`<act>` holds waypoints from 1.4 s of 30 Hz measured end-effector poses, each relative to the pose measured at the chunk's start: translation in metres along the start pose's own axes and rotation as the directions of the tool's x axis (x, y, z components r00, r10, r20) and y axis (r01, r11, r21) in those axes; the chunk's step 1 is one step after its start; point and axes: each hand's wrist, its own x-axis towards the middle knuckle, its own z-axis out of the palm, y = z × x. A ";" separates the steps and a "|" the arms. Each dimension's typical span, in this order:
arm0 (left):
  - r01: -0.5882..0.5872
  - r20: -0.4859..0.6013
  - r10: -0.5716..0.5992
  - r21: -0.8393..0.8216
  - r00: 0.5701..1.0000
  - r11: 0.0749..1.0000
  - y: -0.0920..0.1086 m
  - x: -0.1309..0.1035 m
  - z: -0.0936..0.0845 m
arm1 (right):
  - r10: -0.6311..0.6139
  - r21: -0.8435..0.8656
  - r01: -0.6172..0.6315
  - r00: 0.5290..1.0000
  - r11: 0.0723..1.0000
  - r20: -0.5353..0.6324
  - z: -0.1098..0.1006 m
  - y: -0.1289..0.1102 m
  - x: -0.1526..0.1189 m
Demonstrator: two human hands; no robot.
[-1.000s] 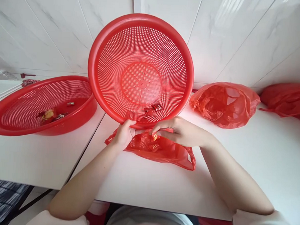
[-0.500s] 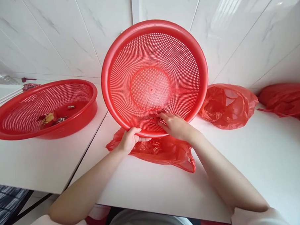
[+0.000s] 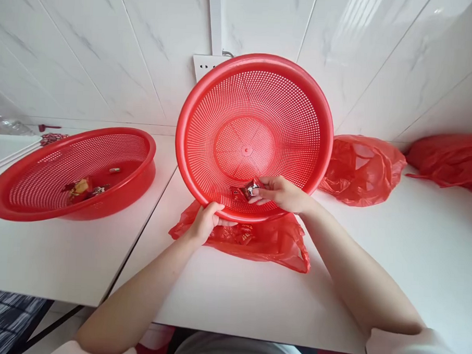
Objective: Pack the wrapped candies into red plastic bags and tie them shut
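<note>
A round red perforated basket (image 3: 255, 102) stands tilted on its rim on the white table, its inside facing me. My left hand (image 3: 206, 222) grips its lower rim. My right hand (image 3: 284, 193) reaches inside near the bottom edge and pinches a small red wrapped candy (image 3: 251, 188); another small red piece lies just left of it. Under the basket lies a flat red plastic bag (image 3: 270, 241) with a few wrapped candies showing through it.
A second red basket (image 3: 32, 189) lies flat at the left with a few candies in it. Two crumpled red plastic bags, one (image 3: 361, 169) beside the tilted basket and one (image 3: 451, 160) at far right. A gap separates two white tables. Tiled wall with a socket (image 3: 204, 66) behind.
My right hand left the bag under the basket, went into the tilted basket and picked up a candy. The basket shifted right in view.
</note>
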 end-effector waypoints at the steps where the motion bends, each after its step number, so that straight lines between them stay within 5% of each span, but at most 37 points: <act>1: -0.005 0.005 0.005 -0.008 1.000 1.000 0.000 0.000 0.000 | 0.010 0.119 -0.013 1.000 0.993 0.026 0.000 -0.002 -0.001; 10: -0.023 0.038 0.026 -0.075 0.999 0.997 0.005 0.003 -0.002 | 0.016 0.479 -0.018 1.000 0.878 0.010 0.004 -0.015 -0.008; 42: -0.001 0.024 0.002 -0.052 1.000 0.999 0.007 0.001 0.001 | 0.060 0.305 -0.050 0.998 0.951 -0.026 0.010 -0.011 -0.004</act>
